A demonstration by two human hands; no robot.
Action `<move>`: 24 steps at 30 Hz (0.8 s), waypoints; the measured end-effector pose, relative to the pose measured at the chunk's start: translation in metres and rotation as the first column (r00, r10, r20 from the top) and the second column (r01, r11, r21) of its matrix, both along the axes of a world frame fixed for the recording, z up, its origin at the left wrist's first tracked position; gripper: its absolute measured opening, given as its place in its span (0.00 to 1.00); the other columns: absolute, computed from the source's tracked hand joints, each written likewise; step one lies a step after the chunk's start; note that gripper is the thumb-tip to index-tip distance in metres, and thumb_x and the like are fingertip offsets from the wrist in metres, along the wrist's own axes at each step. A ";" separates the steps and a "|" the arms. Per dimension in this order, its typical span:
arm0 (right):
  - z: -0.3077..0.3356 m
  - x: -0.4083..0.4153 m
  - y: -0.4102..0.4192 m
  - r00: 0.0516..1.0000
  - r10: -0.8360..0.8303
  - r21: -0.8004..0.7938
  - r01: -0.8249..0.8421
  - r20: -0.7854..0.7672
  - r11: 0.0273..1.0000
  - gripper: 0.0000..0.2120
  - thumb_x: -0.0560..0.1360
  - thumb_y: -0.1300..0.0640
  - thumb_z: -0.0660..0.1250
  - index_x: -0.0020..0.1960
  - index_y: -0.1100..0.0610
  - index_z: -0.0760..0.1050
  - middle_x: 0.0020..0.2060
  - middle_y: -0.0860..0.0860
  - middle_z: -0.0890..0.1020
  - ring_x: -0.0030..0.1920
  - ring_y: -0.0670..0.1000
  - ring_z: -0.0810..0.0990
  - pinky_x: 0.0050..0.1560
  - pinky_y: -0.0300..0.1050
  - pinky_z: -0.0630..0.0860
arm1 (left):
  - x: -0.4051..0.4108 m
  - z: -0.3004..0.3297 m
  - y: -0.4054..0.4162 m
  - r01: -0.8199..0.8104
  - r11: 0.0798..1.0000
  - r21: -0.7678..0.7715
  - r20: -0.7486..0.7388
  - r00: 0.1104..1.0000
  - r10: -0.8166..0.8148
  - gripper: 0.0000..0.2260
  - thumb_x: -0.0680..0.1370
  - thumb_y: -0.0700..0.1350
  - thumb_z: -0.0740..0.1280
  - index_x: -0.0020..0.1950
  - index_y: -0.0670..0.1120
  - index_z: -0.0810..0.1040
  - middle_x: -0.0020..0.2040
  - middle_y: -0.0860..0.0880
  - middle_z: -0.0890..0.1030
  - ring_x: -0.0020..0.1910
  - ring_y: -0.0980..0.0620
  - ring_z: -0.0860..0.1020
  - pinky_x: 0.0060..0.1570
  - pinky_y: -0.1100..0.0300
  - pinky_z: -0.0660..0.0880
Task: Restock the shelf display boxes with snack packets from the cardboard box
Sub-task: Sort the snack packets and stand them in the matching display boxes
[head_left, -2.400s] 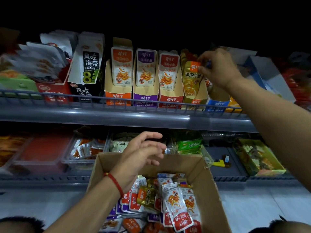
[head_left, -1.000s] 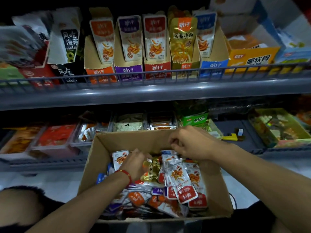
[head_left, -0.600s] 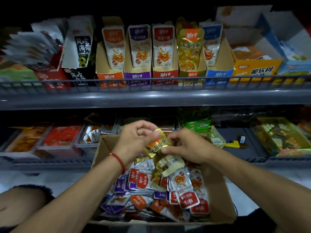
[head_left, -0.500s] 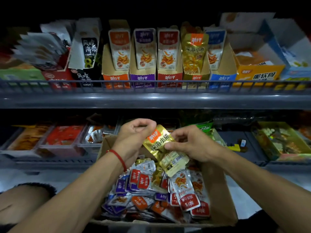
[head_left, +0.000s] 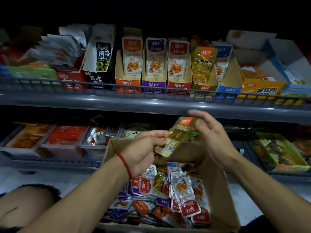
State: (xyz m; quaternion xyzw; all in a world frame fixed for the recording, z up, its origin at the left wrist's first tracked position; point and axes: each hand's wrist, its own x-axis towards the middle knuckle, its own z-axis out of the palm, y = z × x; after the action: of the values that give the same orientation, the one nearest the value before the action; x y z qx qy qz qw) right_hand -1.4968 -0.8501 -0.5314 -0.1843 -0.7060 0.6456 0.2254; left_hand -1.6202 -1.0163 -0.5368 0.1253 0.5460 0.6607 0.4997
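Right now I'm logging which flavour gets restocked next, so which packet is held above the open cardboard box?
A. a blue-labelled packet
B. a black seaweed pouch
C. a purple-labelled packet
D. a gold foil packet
D: the left hand pinches the lower end of a gold foil packet with an orange label above the brown cardboard box.

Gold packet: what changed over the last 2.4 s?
The right hand came down from the upper shelf to the cardboard box; both hands lifted a gold packet out. Now the left hand pinches its lower end, and the right hand's fingers have opened beside it. The gold display box looks unchanged.
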 end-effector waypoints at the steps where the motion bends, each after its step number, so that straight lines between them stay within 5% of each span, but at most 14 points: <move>1: 0.001 0.001 0.003 0.998 0.054 0.081 -0.055 0.006 0.995 0.19 0.82 0.61 0.64 0.71 0.50 0.73 0.61 0.47 0.83 0.60 0.48 0.81 0.56 0.44 0.80 | -0.001 0.002 -0.001 0.051 0.999 0.016 0.078 0.996 -0.052 0.15 0.80 0.30 0.58 0.62 0.37 0.79 0.47 0.40 0.83 0.38 0.49 0.79 0.36 0.59 0.76; 4: 0.003 0.003 0.010 0.990 0.132 0.284 -0.140 0.048 0.949 0.15 0.79 0.62 0.69 0.64 0.53 0.78 0.64 0.47 0.81 0.64 0.47 0.80 0.63 0.43 0.78 | -0.002 0.004 -0.005 0.142 0.989 0.032 0.202 0.969 -0.145 0.14 0.80 0.32 0.58 0.64 0.36 0.77 0.43 0.42 0.79 0.33 0.53 0.73 0.32 0.62 0.72; 6: 0.004 0.003 0.013 0.995 0.097 0.215 -0.092 -0.009 0.972 0.06 0.77 0.60 0.71 0.54 0.59 0.81 0.53 0.54 0.86 0.55 0.50 0.84 0.56 0.44 0.80 | -0.003 0.008 -0.006 0.124 0.992 0.038 0.200 0.971 -0.129 0.15 0.83 0.40 0.58 0.67 0.37 0.74 0.51 0.38 0.80 0.35 0.52 0.76 0.33 0.61 0.74; 10: 0.000 0.004 0.022 0.999 -0.047 0.127 0.046 0.005 0.991 0.09 0.76 0.57 0.72 0.52 0.62 0.81 0.45 0.57 0.87 0.46 0.54 0.86 0.50 0.50 0.81 | -0.007 0.013 -0.009 0.062 0.998 -0.017 0.061 0.996 -0.061 0.24 0.83 0.62 0.55 0.66 0.46 0.76 0.60 0.39 0.82 0.49 0.37 0.85 0.39 0.51 0.81; 14: 0.001 0.008 0.027 0.994 -0.085 0.104 0.077 0.075 0.992 0.08 0.77 0.56 0.72 0.53 0.59 0.83 0.45 0.55 0.88 0.46 0.53 0.85 0.46 0.47 0.78 | -0.003 0.011 -0.010 0.064 0.997 -0.037 -0.294 0.953 -0.072 0.12 0.82 0.49 0.65 0.62 0.44 0.76 0.54 0.40 0.85 0.35 0.42 0.84 0.24 0.61 0.77; 21: 0.020 0.014 0.031 0.989 -0.139 -0.010 0.140 0.056 0.990 0.11 0.77 0.55 0.71 0.55 0.60 0.83 0.47 0.59 0.87 0.54 0.62 0.84 0.60 0.62 0.77 | 0.000 0.014 -0.003 0.046 0.994 0.097 -0.296 0.955 -0.015 0.11 0.78 0.45 0.69 0.53 0.38 0.80 0.43 0.38 0.84 0.29 0.48 0.81 0.27 0.63 0.77; 24: 0.052 0.017 0.043 0.976 -0.215 0.184 0.209 0.014 0.960 0.07 0.79 0.56 0.69 0.54 0.57 0.82 0.45 0.51 0.88 0.46 0.49 0.86 0.48 0.47 0.83 | -0.005 0.019 -0.005 -0.036 0.997 0.062 -0.439 0.897 0.060 0.11 0.78 0.46 0.71 0.52 0.38 0.80 0.40 0.39 0.85 0.30 0.45 0.81 0.28 0.59 0.78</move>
State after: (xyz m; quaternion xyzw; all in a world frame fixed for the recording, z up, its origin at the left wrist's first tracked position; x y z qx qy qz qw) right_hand -1.4801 -0.8072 -0.4791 -0.2485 -0.7416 0.5477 0.2973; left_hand -1.6253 -1.0210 -0.5179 0.2710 0.6302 0.6414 0.3435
